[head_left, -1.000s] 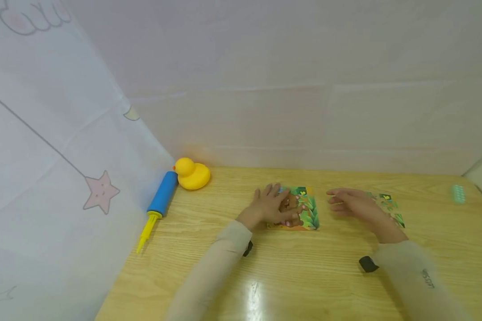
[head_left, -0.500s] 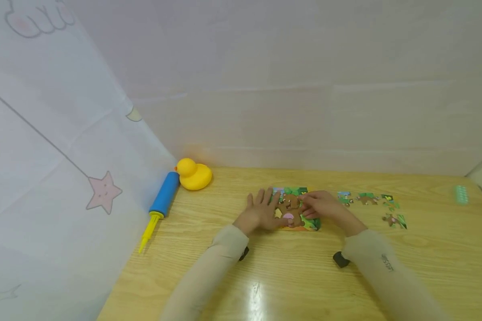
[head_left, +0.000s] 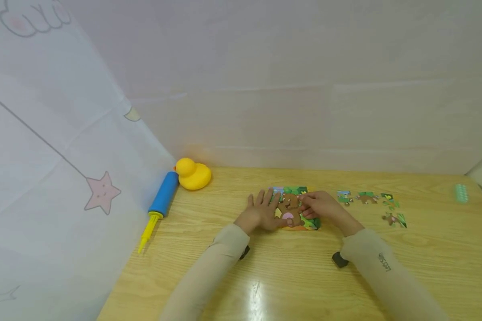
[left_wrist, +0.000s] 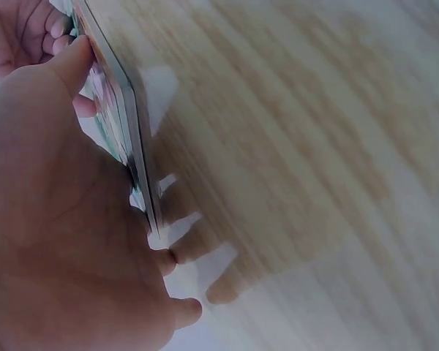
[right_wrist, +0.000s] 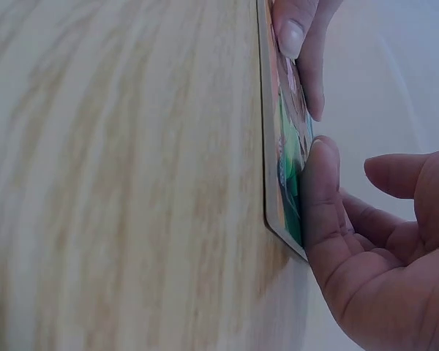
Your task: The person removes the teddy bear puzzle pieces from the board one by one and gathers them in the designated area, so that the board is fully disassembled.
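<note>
A jigsaw puzzle board (head_left: 291,201) with a brown bear and green leaves lies on the wooden table. My left hand (head_left: 263,217) rests on its left part with fingers spread, the thumb along the lower edge. My right hand (head_left: 325,208) is at the board's right side, its fingers bent and touching the picture. In the right wrist view the right hand (right_wrist: 384,248) has a fingertip on the board's green corner, with another digit raised apart and nothing seen between them. To the right lie loose puzzle pieces, among them a bear piece (head_left: 367,198) and a leaf piece (head_left: 401,220).
A yellow rubber duck (head_left: 194,174) and a blue hand pump (head_left: 164,194) with a yellow nozzle stand by the left wall. At the far right lies a small green bumpy object (head_left: 461,193). Cloth walls border the table at the back and sides.
My right hand has moved left from near the loose pieces to the board's right side, uncovering those pieces. My left hand has shifted slightly left, showing more of the bear.
</note>
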`<state>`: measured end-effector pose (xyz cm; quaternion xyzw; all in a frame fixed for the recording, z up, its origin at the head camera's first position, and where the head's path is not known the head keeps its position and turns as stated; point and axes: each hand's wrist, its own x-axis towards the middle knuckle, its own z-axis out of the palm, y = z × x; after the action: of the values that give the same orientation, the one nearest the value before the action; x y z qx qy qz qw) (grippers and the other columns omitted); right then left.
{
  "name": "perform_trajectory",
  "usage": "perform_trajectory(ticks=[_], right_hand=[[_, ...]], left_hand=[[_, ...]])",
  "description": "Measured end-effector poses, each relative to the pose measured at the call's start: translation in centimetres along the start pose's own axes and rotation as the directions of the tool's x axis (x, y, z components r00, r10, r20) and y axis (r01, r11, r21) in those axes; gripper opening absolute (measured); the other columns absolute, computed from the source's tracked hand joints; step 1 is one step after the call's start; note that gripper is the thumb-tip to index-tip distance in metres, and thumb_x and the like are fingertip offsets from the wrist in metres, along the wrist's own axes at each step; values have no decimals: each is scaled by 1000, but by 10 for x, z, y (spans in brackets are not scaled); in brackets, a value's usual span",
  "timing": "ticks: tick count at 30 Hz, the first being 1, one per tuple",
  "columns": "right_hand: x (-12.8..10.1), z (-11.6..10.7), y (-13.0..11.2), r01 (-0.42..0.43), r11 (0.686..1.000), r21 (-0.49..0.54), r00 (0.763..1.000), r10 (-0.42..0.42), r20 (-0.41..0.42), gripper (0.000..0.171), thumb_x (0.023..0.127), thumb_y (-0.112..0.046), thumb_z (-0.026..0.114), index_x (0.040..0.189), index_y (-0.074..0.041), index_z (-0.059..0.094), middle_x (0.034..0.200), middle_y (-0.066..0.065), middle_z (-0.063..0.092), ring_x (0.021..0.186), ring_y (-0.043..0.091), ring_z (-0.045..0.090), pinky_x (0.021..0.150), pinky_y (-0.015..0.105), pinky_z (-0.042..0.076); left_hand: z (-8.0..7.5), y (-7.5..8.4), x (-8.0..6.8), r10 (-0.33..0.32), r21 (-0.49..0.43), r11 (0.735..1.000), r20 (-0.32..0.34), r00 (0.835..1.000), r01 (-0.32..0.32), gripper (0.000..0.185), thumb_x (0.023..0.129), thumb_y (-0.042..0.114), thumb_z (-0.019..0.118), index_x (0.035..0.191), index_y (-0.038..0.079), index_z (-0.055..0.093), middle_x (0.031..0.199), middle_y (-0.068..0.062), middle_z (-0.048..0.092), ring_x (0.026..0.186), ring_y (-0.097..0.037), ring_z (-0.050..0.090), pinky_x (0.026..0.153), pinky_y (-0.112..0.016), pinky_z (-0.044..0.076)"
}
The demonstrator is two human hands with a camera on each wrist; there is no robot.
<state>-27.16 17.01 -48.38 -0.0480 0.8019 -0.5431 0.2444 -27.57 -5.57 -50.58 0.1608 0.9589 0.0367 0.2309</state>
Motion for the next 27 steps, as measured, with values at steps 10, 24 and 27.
perform_trajectory(ticks=[10, 24, 27], right_hand=[[-1, 1, -4, -14, 1000, 12, 1000, 14, -25, 41, 110, -25, 44, 125, 9, 62, 101, 15, 67, 81, 15, 68, 74, 29, 62], [0, 7, -4, 23, 999, 29, 998, -22, -60, 39, 108, -20, 47, 133, 8, 57, 102, 17, 70, 81, 16, 69, 75, 30, 62], [1, 9, -5, 21, 999, 33, 997, -19, -73, 40, 107, -19, 50, 136, 7, 54, 109, 20, 69, 81, 16, 71, 74, 31, 63]], left_hand=[[-6, 1, -2, -4, -25, 1000, 24, 1000, 5, 109, 85, 90, 36, 162, 30, -13, 168, 0, -24, 157, -30, -20, 127, -56, -9], [1, 0, 1, -1, -22, 1000, 26, 1000, 2, 105, 87, 89, 33, 161, 31, -15, 167, 1, -27, 156, -31, -22, 125, -61, -10], [0, 1, 1, -4, -28, 1000, 26, 1000, 4, 105, 88, 88, 33, 161, 30, -14, 167, 1, -27, 156, -31, -21, 125, -62, -9]])
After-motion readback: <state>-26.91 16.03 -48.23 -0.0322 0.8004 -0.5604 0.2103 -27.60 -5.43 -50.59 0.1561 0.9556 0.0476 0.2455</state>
